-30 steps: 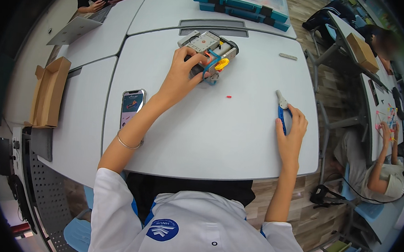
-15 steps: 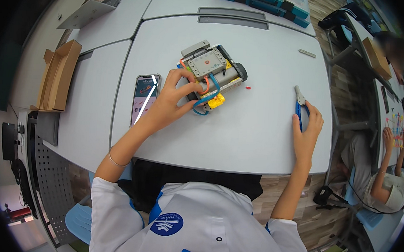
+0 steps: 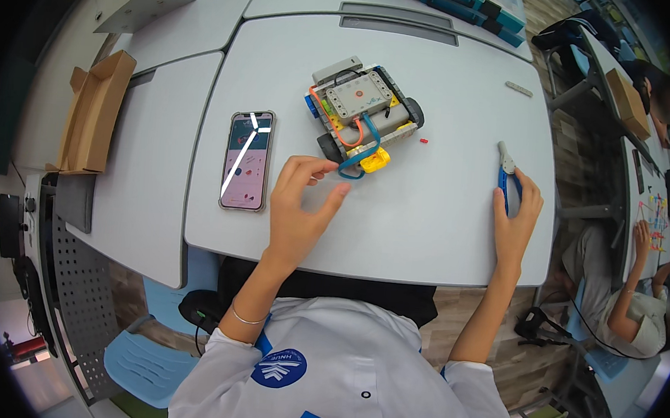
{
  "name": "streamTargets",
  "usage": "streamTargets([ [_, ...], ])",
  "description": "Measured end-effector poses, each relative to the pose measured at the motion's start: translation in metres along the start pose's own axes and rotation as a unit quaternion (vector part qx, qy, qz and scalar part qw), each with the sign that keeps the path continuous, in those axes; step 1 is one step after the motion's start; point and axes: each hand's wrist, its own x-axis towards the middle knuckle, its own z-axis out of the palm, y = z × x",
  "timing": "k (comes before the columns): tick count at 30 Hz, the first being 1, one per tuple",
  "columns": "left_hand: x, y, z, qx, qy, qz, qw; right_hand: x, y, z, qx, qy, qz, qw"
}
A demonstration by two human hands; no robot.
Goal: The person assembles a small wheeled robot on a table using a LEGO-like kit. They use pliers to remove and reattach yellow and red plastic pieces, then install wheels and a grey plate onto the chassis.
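A small wheeled toy robot stands in the middle of the table, a light grey control box on top and black wheels at its corners. An orange cable and a flat blue cable loop from the box toward a yellow part on its near side. My left hand is at the robot's near left, thumb and fingers apart, the index fingertip close to the blue cable's loop; whether it touches is unclear. At the right, my right hand rests around the blue handles of pliers lying on the table, their grey jaws pointing away.
A phone with a lit screen lies left of my left hand. Right of the robot is a tiny red piece; a grey bar lies far right. Teal cases stand at the back, an open cardboard box at the left.
My left hand has drawn back from the robot toward me, its fingers opening away from the cables. The phone is now fully uncovered. My right hand stays on the pliers.
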Motion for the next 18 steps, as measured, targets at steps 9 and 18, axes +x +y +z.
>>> streamTargets([
  [9, 0.004, -0.005, 0.003, -0.224, -0.044, -0.133, 0.964, -0.001, -0.017, -0.004, 0.039, 0.012, -0.058, 0.997],
  [18, 0.033, 0.004, -0.008, -0.053, -0.017, 0.017, 0.998, -0.005, -0.028, 0.001, 0.007, -0.040, -0.089, 0.995],
])
